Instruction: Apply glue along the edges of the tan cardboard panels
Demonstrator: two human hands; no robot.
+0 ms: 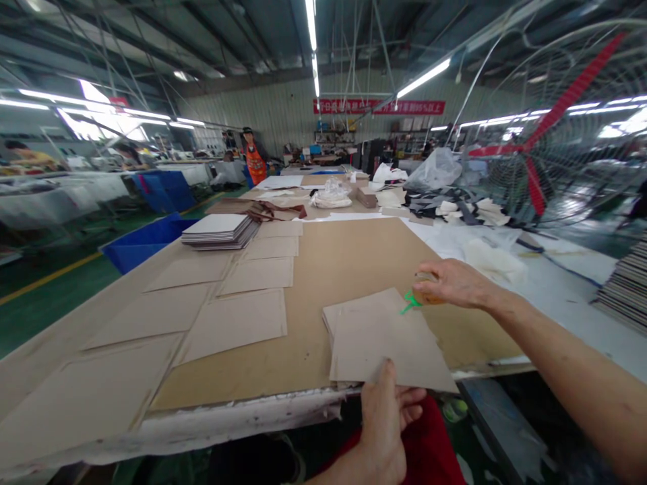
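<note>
A small stack of grey-brown cardboard sheets (387,333) lies at the table's front edge. My left hand (387,411) grips its near edge, thumb on top and fingers underneath. Over the stack's far right corner, my right hand (449,283) is closed around an amber squeeze bottle (425,291), mostly hidden by the fingers. The bottle's bright green nozzle (410,302) points down and left, close to the top sheet's corner; whether it touches cannot be made out. Left of the stack, similar cardboard sheets (237,320) lie in overlapping columns.
A pile of pale boards (220,232) stands at the table's far left, beside a blue bin (144,242). Plastic bags (435,168) and dark scraps (455,205) lie at the back right. A large fan (536,145) with red blades stands right; a person (254,158) in orange is farther off.
</note>
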